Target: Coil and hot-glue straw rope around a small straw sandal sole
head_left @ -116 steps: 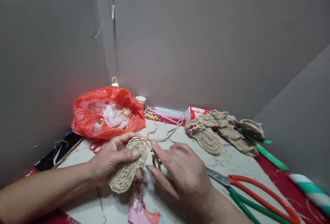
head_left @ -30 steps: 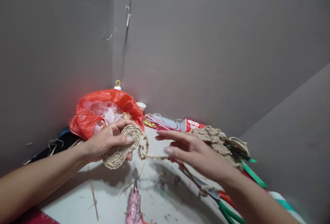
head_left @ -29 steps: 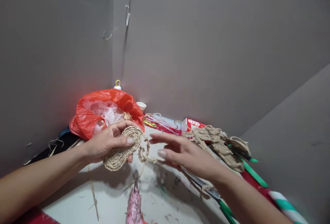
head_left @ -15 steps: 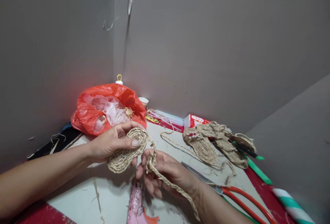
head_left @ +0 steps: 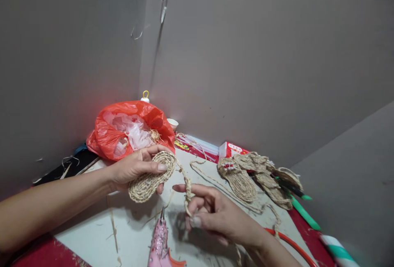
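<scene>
My left hand (head_left: 138, 166) is closed round a coiled, sole-shaped piece of braided straw (head_left: 147, 180), its thumb pressed on the upper face. From the top of that piece a straw braid (head_left: 188, 189) runs down to my right hand (head_left: 212, 213), whose thumb and fingers pinch it while the index finger points left. The braid's tail hangs below the right hand, partly hidden. Between and below both hands lies a pink glue gun (head_left: 160, 240), nozzle upward, touched by neither.
A red plastic bag (head_left: 106, 133) stands at the back left. Woven straw pieces (head_left: 241, 179) lie right, near a red and white box (head_left: 229, 150). Orange scissor handles (head_left: 297, 244) show beyond my right forearm. Glue sticks (head_left: 200, 144) lie behind.
My right hand has moved right and slightly down along the braid, and its fingers have closed on it. The scissors' blades are now covered by my right arm. The left hand keeps its hold.
</scene>
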`<action>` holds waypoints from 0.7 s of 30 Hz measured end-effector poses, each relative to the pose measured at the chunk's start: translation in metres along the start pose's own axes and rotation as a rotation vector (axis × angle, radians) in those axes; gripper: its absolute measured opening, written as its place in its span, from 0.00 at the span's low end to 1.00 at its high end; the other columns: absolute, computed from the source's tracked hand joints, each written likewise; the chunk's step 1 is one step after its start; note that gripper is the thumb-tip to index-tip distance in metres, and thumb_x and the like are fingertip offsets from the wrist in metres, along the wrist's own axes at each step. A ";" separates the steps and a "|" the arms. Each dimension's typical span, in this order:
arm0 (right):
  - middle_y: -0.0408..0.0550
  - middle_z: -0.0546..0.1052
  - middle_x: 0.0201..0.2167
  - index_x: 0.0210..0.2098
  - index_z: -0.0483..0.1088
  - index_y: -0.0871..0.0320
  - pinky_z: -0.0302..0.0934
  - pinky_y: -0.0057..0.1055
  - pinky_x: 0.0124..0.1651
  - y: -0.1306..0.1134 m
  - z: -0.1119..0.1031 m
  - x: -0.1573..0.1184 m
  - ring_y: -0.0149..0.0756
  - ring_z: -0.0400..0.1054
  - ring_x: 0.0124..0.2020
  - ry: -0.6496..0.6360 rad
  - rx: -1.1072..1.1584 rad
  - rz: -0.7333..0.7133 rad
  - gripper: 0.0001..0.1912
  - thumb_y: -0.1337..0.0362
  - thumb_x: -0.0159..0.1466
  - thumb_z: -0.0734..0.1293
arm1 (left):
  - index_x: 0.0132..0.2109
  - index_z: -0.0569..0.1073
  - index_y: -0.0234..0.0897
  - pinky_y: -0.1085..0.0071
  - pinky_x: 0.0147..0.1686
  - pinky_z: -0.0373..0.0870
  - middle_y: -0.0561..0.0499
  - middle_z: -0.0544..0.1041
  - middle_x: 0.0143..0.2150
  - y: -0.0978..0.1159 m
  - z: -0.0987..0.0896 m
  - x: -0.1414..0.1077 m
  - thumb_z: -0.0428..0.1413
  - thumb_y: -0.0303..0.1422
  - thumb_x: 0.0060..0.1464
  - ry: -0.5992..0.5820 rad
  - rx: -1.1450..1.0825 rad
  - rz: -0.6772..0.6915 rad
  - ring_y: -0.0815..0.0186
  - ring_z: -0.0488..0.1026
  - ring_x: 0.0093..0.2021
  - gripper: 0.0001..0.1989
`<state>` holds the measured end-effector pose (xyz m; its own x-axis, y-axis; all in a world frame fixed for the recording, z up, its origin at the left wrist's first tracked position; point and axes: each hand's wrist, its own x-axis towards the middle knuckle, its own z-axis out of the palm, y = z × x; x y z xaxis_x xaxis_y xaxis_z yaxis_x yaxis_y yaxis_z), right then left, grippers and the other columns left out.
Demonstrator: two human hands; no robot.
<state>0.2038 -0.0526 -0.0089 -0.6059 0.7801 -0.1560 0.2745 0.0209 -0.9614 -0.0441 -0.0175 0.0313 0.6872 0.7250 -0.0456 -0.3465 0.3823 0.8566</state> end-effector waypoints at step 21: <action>0.56 0.78 0.41 0.35 0.61 0.54 0.68 0.43 0.47 -0.006 -0.093 -0.008 0.44 0.74 0.44 1.098 -0.717 -0.379 0.04 0.62 0.63 0.61 | 0.49 0.65 0.39 0.77 0.22 0.74 0.54 0.74 0.29 -0.003 -0.020 0.013 0.61 0.25 0.51 0.175 -0.070 0.065 0.69 0.76 0.22 0.19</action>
<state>0.2761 -0.0006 0.0188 0.0776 0.7377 0.6707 0.7528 0.3977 -0.5245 -0.0474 0.0021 0.0176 0.5424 0.8358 -0.0849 -0.4347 0.3658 0.8229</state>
